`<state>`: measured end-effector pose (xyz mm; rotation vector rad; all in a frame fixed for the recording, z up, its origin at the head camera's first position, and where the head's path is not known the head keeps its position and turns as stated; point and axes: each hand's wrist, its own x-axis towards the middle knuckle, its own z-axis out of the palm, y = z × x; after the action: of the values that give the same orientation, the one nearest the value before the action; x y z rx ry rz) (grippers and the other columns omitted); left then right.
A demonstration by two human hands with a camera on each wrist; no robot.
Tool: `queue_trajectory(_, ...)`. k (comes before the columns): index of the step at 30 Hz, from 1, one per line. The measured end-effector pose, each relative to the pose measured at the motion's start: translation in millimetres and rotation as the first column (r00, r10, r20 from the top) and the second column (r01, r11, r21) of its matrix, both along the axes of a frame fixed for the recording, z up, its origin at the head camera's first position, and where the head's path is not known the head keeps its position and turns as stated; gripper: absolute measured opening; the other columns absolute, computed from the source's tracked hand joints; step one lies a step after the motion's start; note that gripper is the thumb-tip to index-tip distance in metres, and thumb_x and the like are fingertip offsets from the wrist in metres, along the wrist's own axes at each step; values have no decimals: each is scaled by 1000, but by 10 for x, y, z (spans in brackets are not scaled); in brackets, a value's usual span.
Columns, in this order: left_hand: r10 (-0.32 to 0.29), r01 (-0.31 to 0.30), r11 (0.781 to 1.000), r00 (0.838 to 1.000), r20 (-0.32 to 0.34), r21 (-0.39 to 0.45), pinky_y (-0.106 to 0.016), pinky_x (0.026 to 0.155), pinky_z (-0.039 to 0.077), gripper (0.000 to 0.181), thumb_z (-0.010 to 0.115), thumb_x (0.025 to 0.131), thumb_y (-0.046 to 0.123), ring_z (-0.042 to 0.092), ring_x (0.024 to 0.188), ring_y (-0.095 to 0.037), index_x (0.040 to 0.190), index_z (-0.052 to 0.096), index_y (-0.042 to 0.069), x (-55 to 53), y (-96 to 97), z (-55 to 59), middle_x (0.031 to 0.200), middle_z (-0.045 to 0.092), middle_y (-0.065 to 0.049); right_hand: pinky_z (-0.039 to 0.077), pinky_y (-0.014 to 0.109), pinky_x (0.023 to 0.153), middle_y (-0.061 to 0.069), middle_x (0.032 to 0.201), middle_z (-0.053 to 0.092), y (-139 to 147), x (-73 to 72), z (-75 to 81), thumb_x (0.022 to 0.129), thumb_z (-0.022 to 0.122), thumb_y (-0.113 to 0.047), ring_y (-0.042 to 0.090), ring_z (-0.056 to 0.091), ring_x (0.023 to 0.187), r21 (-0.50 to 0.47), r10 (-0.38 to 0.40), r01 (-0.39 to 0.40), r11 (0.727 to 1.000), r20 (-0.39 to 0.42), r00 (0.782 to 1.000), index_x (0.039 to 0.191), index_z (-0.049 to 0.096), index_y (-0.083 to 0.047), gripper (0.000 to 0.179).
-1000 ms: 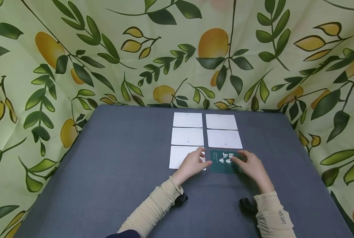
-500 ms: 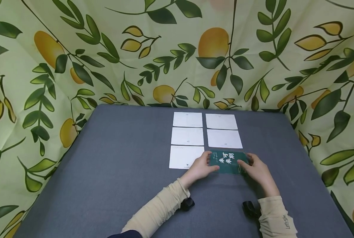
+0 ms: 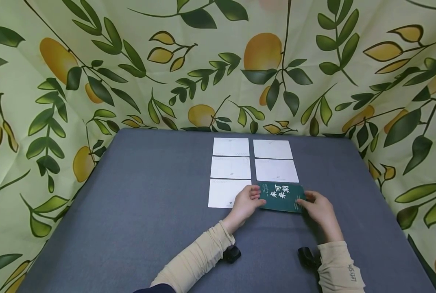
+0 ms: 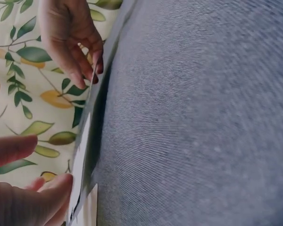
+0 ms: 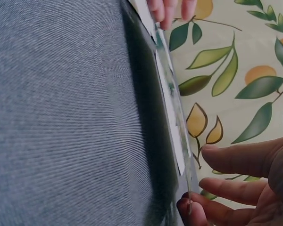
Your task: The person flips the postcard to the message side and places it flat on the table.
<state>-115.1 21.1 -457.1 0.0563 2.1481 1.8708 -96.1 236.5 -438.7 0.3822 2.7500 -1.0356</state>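
A dark green postcard (image 3: 281,196) with white lettering is held between both hands, slightly off the table in the wrist views. My left hand (image 3: 245,203) holds its left end. Its fingertips (image 4: 61,181) meet the end, and its thumb (image 4: 23,146) stands apart above. My right hand (image 3: 317,206) holds the right end with fingertips (image 5: 191,207) at the edge, its thumb (image 5: 214,153) also raised. White postcards lie beyond and beside it in two columns. The nearest white postcard (image 3: 223,194) is partly behind my left hand.
Several white postcards lie on the grey-blue table cloth (image 3: 159,195), including a right-column one (image 3: 276,171) just beyond the green postcard. A leaf-and-fruit patterned curtain (image 3: 218,73) surrounds the table's back and sides. Dark wrist-worn devices (image 3: 232,254) sit under both sleeves.
My left hand has moved right from beside the white postcard to the green postcard's left end. The right hand has shifted to its right end. The green postcard has risen and moved slightly away.
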Motion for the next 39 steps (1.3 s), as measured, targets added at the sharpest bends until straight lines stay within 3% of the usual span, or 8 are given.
queue_trajectory(4, 76, -75, 994, 997, -7, 79, -22, 81, 53, 38, 68, 78, 0, 63, 100, -20, 115, 58, -3, -33, 15, 2, 112, 64, -16, 49, 47, 80, 35, 127, 48, 2, 5, 22, 91, 54, -17, 46, 49, 111, -5, -17, 16, 1000, -30, 999, 131, 41, 13, 52)
queue_trajectory(9, 132, -131, 987, 991, -3, 91, -24, 73, 55, 32, 69, 77, 0, 66, 88, -13, 108, 63, -1, -60, 15, -4, 105, 67, -15, 50, 38, 67, 34, 127, 48, -3, 6, 78, 91, 56, -17, 44, 52, 106, -6, -46, 46, 999, -62, 997, 131, 43, 12, 51)
queue_trajectory(13, 154, -153, 985, 988, -14, 76, -22, 70, 55, 29, 70, 76, 0, 65, 83, -10, 105, 64, 0, -68, 16, -15, 102, 67, -12, 50, 38, 68, 33, 126, 50, -11, 18, 115, 90, 58, -15, 43, 54, 107, -7, -60, 59, 998, -98, 993, 130, 46, 11, 49)
queue_trajectory(21, 243, -239, 962, 970, -15, 130, -17, 67, 51, 23, 70, 72, -6, 57, 73, -6, 93, 60, -2, -92, 48, 0, 87, 65, -12, 47, 33, 74, 30, 119, 57, -31, 34, 158, 88, 59, -12, 40, 57, 104, -21, -108, 106, 994, -189, 976, 127, 50, 10, 45)
queue_trajectory(25, 235, -238, 961, 971, 36, 143, -18, 68, 50, 26, 69, 72, -6, 55, 75, -8, 96, 61, -2, -105, 47, 5, 88, 61, -10, 43, 26, 70, 28, 112, 61, -32, 38, 173, 87, 60, -10, 38, 59, 99, -13, -141, 142, 990, -254, 957, 121, 56, 8, 39)
queue_trajectory(32, 202, -217, 964, 974, 106, 154, -26, 75, 52, 21, 68, 76, -2, 54, 75, -7, 97, 65, -3, -127, 50, -10, 85, 62, -5, 38, 17, 64, 25, 103, 61, -24, 46, 172, 85, 62, -8, 34, 60, 93, -10, -179, 185, 983, -297, 938, 115, 61, 6, 33)
queue_trajectory(35, 200, -219, 959, 973, 119, 181, -30, 77, 54, 17, 68, 78, -1, 54, 71, -5, 94, 66, -4, -130, 57, -9, 79, 60, -2, 35, 16, 62, 21, 96, 61, -25, 39, 166, 85, 62, -9, 23, 58, 81, -2, -197, 208, 978, -321, 926, 112, 63, 5, 30)
queue_trajectory(39, 194, -210, 959, 976, 101, 189, -32, 75, 55, 12, 67, 81, 1, 54, 67, -5, 91, 65, -4, -136, 57, -2, 76, 58, -1, 34, 16, 58, 16, 90, 61, -28, 37, 169, 88, 61, -15, 3, 45, 68, -25, -240, 245, 969, -332, 912, 109, 64, 3, 28)
